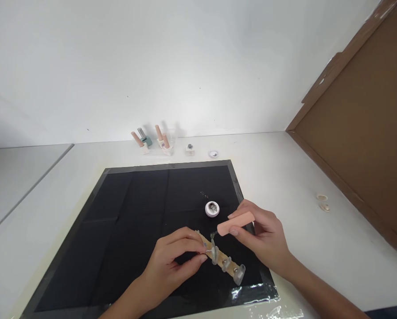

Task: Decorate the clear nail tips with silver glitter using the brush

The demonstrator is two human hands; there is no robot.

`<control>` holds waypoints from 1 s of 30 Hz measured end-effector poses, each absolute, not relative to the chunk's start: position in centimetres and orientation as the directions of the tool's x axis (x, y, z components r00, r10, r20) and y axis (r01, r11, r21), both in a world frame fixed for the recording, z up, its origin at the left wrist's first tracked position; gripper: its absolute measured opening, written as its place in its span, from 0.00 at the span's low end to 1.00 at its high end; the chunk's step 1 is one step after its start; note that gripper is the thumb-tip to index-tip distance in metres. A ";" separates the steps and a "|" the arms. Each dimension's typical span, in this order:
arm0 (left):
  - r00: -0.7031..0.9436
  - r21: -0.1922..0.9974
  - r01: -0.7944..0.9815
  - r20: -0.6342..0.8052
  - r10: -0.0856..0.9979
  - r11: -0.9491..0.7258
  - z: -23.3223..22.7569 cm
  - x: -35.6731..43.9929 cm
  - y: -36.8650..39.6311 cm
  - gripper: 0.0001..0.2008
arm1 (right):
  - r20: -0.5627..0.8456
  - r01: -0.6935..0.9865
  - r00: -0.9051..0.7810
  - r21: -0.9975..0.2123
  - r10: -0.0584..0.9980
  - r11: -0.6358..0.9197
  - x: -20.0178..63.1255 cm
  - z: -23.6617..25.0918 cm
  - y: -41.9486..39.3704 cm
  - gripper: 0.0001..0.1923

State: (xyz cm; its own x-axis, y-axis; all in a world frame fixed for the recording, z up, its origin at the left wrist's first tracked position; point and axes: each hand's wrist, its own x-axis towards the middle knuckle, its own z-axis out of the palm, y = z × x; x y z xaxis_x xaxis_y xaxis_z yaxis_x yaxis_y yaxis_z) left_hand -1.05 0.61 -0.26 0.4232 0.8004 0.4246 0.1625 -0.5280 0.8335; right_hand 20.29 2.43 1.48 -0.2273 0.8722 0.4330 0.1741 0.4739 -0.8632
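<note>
My left hand [172, 261] pinches the near end of a wooden stick [222, 259] that carries several clear false nails, lying across the black mat [132, 221]. My right hand [263, 237] grips a pink brush cap [235, 223], its small brush tip touching one of the clear nails on the stick. A small white round pot [212, 208] with glittery contents stands open on the mat just beyond the hands.
Several nail polish bottles [152, 141] stand at the back by the white wall, with a small jar [190, 148] and a lid [213, 153] beside them. Two small rings [323, 201] lie on the white table at right. A brown cardboard panel [361, 133] rises at right.
</note>
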 end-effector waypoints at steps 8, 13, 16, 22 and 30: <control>0.394 0.844 0.167 0.417 0.819 -0.510 0.1 -1.1 0.7 0.11 | 0.442 0.020 -0.386 -0.874 0.810 0.486 20.3 1.5 2.6 0.07; 0.419 0.871 0.119 0.392 0.819 -0.477 0.1 -1.1 0.7 0.12 | 0.431 0.122 -0.297 -0.868 0.852 0.481 20.2 1.4 2.5 0.05; 0.393 0.893 0.102 0.368 0.843 -0.438 0.0 -1.1 0.7 0.13 | 0.407 0.131 -0.214 -0.889 0.888 0.439 20.5 1.3 2.5 0.05; 0.321 0.966 0.000 0.245 0.915 -0.259 0.2 -1.0 0.7 0.13 | 0.442 -0.090 -0.272 -0.896 0.855 0.435 20.5 1.1 2.1 0.04; 0.344 0.981 -0.184 0.116 0.932 -0.054 -0.2 -0.8 0.7 0.10 | 0.419 0.013 -0.227 -0.901 0.879 0.433 19.7 0.5 1.6 0.04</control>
